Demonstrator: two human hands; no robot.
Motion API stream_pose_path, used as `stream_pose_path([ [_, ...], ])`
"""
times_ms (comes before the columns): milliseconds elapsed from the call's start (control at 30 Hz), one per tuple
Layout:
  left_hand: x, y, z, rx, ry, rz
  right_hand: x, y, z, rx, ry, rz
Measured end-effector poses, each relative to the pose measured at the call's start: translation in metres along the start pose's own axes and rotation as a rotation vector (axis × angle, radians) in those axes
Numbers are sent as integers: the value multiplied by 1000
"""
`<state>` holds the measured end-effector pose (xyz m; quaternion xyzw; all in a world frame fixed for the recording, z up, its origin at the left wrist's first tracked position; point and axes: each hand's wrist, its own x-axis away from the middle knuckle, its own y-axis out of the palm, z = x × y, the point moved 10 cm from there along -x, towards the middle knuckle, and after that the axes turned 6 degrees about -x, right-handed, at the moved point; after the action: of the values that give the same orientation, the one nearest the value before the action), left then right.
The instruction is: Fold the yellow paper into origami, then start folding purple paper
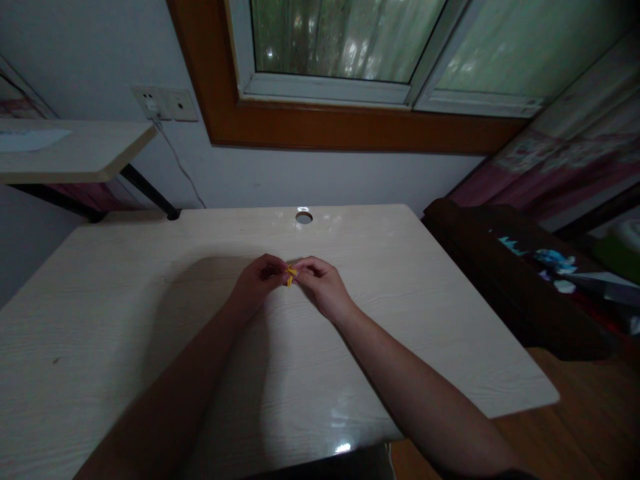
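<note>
My left hand (257,283) and my right hand (323,287) meet over the middle of a pale wooden desk (125,320). Both hands are closed in a pinch on one small yellow-orange piece (291,274) held between the fingertips. The piece is too small to name; part of it is hidden by my fingers. Both forearms reach in from the lower edge of the view, resting low over the desk.
A round cable hole (303,217) sits near the desk's far edge. A raised shelf (75,150) stands at the left, with a wall socket (165,103) and cord behind. A window is above. A dark bed frame (500,267) stands at the right.
</note>
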<state>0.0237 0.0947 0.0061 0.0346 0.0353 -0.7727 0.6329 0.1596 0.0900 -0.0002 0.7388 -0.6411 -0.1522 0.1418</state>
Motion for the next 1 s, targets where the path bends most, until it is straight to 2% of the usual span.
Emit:
stream_pose_path([
  [367,1,1,0,75,4,-2,5,7,-19,113,-139,-84],
  [533,1,3,1,86,21,-24,7,4,-27,279,-184,-21],
  [700,1,-1,1,101,15,33,7,7,-33,298,-243,-31],
  [833,-1,0,-2,106,8,26,11,9,-42,389,-326,-21],
  [1000,-1,-1,-7,106,-35,29,12,8,-46,434,-356,-2],
])
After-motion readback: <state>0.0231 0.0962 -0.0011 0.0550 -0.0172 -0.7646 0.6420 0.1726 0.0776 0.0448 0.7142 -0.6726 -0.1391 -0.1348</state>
